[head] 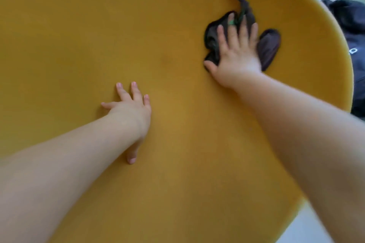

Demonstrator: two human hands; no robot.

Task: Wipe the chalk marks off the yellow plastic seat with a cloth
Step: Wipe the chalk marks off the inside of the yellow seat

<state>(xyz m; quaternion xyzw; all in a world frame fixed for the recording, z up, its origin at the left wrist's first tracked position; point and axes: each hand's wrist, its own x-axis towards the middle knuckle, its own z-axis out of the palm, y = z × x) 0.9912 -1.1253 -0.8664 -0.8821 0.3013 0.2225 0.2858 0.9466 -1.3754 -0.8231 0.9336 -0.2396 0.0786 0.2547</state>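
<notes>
The yellow plastic seat [98, 25] fills nearly the whole view. A dark crumpled cloth [269, 47] lies on it at the upper right, one thin end trailing up toward the rim. My right hand [236, 49] presses flat on the cloth with straight, spread fingers. My left hand [130, 108] rests flat on the bare seat near the middle, fingers spread. No chalk marks show on the visible yellow surface.
The seat's curved edge runs down the right side. Beyond it lies a dark bag or garment [353, 31] at the right edge, over a pale floor [316, 225].
</notes>
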